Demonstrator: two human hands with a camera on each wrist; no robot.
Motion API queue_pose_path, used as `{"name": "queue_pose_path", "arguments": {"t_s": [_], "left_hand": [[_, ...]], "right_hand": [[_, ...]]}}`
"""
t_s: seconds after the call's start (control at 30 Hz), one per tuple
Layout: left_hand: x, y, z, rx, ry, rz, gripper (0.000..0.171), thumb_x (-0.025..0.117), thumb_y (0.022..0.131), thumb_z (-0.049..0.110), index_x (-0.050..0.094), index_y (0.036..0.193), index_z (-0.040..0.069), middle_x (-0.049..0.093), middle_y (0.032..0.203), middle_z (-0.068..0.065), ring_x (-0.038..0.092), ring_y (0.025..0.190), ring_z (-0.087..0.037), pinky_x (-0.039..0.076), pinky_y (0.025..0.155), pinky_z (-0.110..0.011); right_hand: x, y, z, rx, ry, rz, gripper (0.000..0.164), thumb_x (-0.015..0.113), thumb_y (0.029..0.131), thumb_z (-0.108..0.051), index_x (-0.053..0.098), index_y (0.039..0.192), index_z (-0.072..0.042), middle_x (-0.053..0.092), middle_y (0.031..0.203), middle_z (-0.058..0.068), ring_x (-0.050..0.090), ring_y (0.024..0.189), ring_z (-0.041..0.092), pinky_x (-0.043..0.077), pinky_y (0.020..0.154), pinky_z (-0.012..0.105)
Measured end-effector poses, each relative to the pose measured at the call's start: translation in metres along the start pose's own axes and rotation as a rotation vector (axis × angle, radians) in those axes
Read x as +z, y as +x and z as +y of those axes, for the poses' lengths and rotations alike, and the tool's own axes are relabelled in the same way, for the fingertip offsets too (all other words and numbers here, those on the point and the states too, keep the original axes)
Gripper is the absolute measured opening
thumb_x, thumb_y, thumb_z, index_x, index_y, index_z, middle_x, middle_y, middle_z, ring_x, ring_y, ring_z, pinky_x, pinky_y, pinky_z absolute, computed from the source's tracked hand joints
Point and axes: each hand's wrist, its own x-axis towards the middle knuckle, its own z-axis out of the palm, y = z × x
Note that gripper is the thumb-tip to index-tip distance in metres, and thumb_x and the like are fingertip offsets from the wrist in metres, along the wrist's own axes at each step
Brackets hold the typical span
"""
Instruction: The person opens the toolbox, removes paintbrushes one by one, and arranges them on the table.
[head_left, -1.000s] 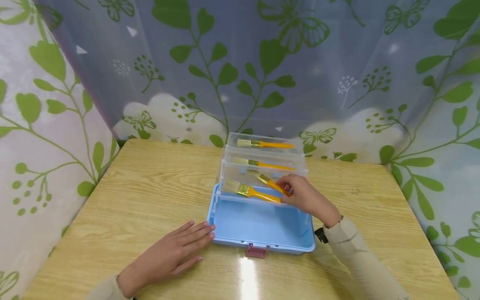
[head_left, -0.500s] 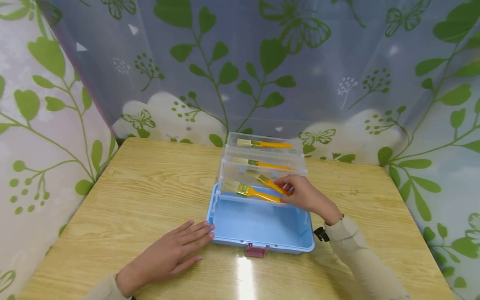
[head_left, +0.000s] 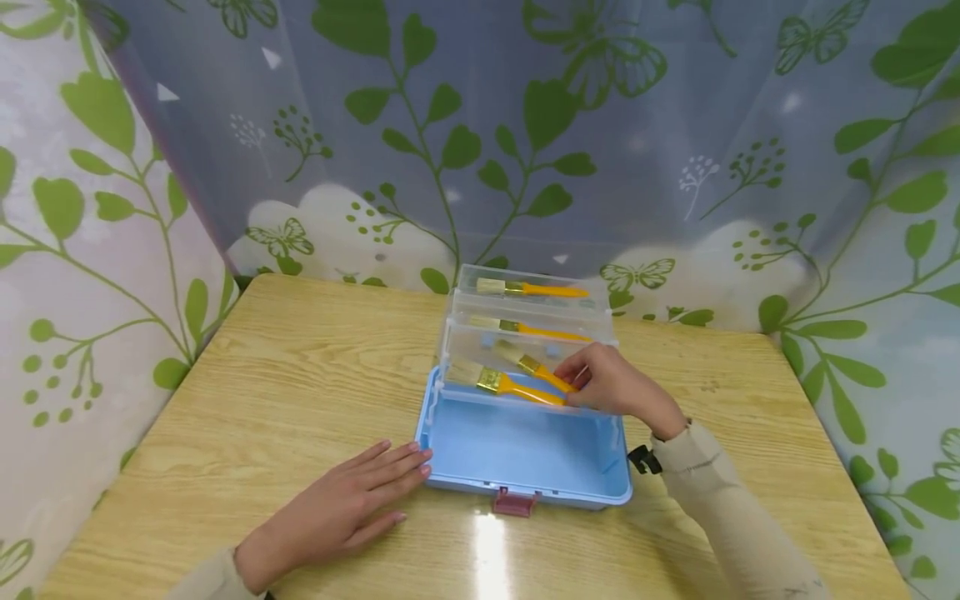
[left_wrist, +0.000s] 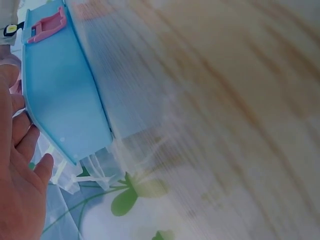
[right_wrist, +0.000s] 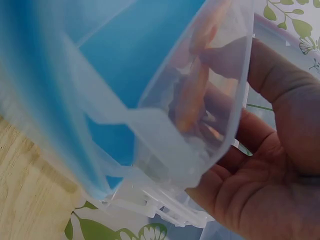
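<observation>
A light blue toolbox (head_left: 517,437) stands on the table with its clear fold-out trays (head_left: 461,346) raised in tiers at the back. My right hand (head_left: 611,383) reaches into the lowest tray, thumb and fingers pinching the orange handle of a small paintbrush (head_left: 546,373). Beside it in that tray lies a wider paintbrush (head_left: 525,392). In the right wrist view, orange handles (right_wrist: 192,97) show through the clear tray wall, with fingertips around one. My left hand (head_left: 341,508) lies with straight fingers, fingertips at the toolbox's left rim; the left wrist view shows them along its blue side (left_wrist: 65,90).
Two more paintbrushes lie in the upper trays, a top paintbrush (head_left: 536,289) and a middle paintbrush (head_left: 543,331). A dusky pink latch (head_left: 514,502) hangs at the toolbox's front. The wooden table (head_left: 322,367) meets a leaf-patterned curtain (head_left: 390,150) behind.
The small paintbrush has come down slightly in the lowest tray, with my right hand still at its handle. My left hand stays at the toolbox's rim.
</observation>
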Motion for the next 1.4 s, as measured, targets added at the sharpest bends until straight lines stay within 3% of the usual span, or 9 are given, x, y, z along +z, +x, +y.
{"name": "queue_pose_path", "arguments": {"t_s": [0.27, 1.03, 1.4], "left_hand": [[0.0, 0.001, 0.0, 0.01, 0.014, 0.01, 0.053, 0.051, 0.107, 0.034, 0.046, 0.153, 0.007, 0.041, 0.161, -0.007, 0.04, 0.148, -0.024, 0.008, 0.129, -0.031], [0.001, 0.002, 0.0, 0.016, 0.024, 0.019, 0.052, 0.052, 0.107, 0.033, 0.048, 0.152, 0.007, 0.043, 0.16, -0.009, 0.04, 0.148, -0.024, 0.009, 0.129, -0.031], [0.001, 0.002, 0.002, 0.005, 0.028, 0.015, 0.051, 0.048, 0.109, 0.035, 0.049, 0.151, 0.007, 0.043, 0.16, -0.007, 0.04, 0.148, -0.023, 0.009, 0.129, -0.031]], "right_hand": [[0.001, -0.002, -0.001, 0.024, 0.02, 0.033, 0.029, 0.077, 0.085, 0.001, 0.076, 0.113, 0.001, 0.074, 0.113, 0.014, 0.07, 0.092, 0.024, 0.061, 0.082, 0.039], [0.0, -0.016, 0.005, -0.049, 0.105, 0.14, 0.029, 0.073, 0.084, 0.003, 0.076, 0.113, 0.002, 0.075, 0.107, 0.014, 0.069, 0.087, 0.021, 0.062, 0.074, 0.031], [-0.005, -0.028, 0.009, -0.052, 0.139, 0.136, 0.029, 0.073, 0.084, 0.003, 0.076, 0.113, 0.003, 0.075, 0.108, 0.016, 0.069, 0.09, 0.022, 0.061, 0.074, 0.027]]}}
